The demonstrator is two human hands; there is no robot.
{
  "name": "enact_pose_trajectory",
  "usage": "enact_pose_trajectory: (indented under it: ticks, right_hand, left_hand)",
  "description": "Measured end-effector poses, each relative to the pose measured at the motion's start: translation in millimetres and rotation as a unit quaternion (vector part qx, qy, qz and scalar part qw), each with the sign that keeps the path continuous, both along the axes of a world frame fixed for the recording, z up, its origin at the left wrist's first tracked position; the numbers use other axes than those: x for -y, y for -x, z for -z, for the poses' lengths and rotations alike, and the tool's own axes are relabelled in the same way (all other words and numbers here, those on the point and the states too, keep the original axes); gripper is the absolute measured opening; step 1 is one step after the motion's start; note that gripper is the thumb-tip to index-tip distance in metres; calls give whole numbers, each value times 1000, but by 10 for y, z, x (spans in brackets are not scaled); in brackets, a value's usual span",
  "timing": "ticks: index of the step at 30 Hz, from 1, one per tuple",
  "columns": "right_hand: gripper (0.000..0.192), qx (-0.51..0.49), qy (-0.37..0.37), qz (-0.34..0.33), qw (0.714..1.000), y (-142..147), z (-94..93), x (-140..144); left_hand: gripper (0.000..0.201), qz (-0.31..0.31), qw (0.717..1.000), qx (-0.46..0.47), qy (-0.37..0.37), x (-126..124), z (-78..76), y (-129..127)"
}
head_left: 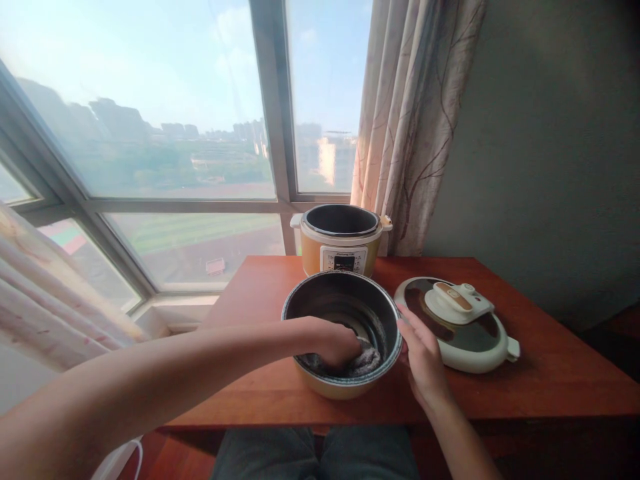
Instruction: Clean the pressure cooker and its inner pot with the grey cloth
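A dark-lined inner pot (345, 293) with a tan outside stands near the table's front edge, its mouth facing up and toward me. My left hand (333, 343) reaches down inside it, closed on a grey cloth (367, 360) pressed against the inner wall. Its fingertips are hidden behind the hand and cloth. On the pot's right side, my right hand (423, 347) grips the rim and outer wall, steadying it. Directly behind sits the pressure cooker body (313, 253), lidless, with a control panel on its front.
The cooker's lid (465, 357), white with a dark top and a handle, lies to the right on the reddish wooden table (550, 360). Behind are windows (175, 133) and a curtain (405, 120). A white cord (137, 460) hangs at the lower left.
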State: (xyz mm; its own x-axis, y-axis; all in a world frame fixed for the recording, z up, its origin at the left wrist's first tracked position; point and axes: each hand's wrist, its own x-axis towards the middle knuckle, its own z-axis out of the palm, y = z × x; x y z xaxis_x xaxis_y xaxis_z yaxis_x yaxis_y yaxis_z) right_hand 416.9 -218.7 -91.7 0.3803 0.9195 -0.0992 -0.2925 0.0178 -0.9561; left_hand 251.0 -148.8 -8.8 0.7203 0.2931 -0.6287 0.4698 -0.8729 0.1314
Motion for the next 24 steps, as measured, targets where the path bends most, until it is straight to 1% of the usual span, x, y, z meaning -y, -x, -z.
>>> enact_pose_trajectory:
  ticks: [2, 4, 6, 8, 9, 10, 12, 13, 14, 15, 16, 17, 19, 22, 24]
  right_hand:
    - [64, 4, -13, 7, 1000, 4, 6, -8]
    - [59, 9, -30, 15, 999, 7, 14, -17]
    - [58, 9, -39, 15, 999, 7, 22, -20]
    - [59, 4, -37, 5, 999, 4, 27, -16]
    - [60, 2, -34, 1, 999, 1, 26, -13]
    - [60, 1, -31, 0, 1000, -2, 23, -9]
    - [59, 4, -28, 1, 1000, -7, 11, -2]
    - [59, 6, -26, 1, 1000, -9, 4, 0]
    - [60, 8, -25, 1, 1000, -10, -4, 1]
    - [60, 9, -23, 0, 1000, -10, -12, 2]
    - [61, 8, -20, -2, 1000, -9, -20, 2]
    - [62, 7, -15, -4, 1000, -6, -28, 1]
    - [63, 0, -8, -4, 1000, 1, -42, 1]
    - [65, -22, 4, -10, 1000, 8, -62, -2]
    - [68, -33, 6, -10, 999, 5, -73, -7]
  left_hand:
    - [22, 1, 1000, 19, -4, -16, 29, -41]
    - [26, -17, 998, 64, -6, -39, 47, -65]
    - [31, -71, 991, 113, 0, -68, 63, -85]
    - [33, -166, 972, 167, 24, -103, 90, -111]
    - [33, -227, 953, 195, 40, -121, 110, -129]
    - [33, -291, 928, 226, 58, -140, 133, -148]
    - [34, -412, 861, 282, 95, -173, 184, -188]
    - [34, -458, 828, 304, 110, -185, 209, -205]
    - [35, -487, 802, 323, 123, -191, 230, -220]
    - [36, -499, 787, 338, 133, -193, 248, -229]
    - [37, -496, 783, 348, 138, -188, 262, -232]
    - [38, -481, 791, 351, 141, -179, 270, -229]
    - [43, -418, 830, 340, 143, -151, 266, -203]
    - [47, -270, 909, 292, 123, -112, 204, -118]
    - [47, -167, 951, 237, 107, -103, 136, -42]
